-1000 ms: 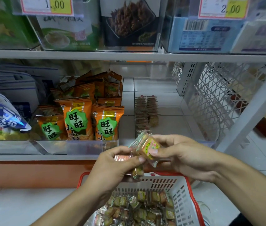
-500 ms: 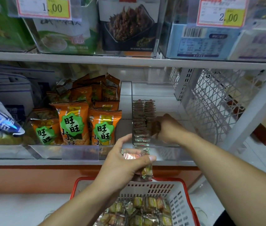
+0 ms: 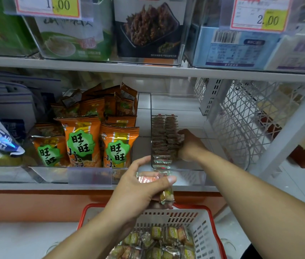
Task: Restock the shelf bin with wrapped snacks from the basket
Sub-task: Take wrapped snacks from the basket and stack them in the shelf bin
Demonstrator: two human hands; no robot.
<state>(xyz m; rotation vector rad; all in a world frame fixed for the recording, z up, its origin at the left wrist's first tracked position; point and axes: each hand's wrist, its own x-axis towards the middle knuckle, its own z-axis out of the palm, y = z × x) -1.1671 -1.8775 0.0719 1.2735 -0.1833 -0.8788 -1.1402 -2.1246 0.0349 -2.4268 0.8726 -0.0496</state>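
A clear shelf bin [image 3: 189,177] on the lower shelf holds two rows of wrapped snacks [image 3: 163,135] standing on edge along its left wall. My right hand [image 3: 188,144] is inside the bin, fingers curled against the right row; what they hold is hidden. My left hand [image 3: 138,189] hovers in front of the shelf edge, above the basket, shut on a few wrapped snacks [image 3: 166,196]. Below it, the red-rimmed white basket [image 3: 213,219] holds several more wrapped snacks [image 3: 157,242].
Orange snack bags [image 3: 81,141] fill the clear bin to the left. A white wire mesh panel [image 3: 241,124] closes the shelf's right end. The upper shelf [image 3: 148,69] carries boxed goods and price tags just above the bin. The bin's right half is bare.
My right hand carried one wrapped snack from in front of the shelf into the bin and has stayed at the right row. My left hand kept its snacks above the basket.
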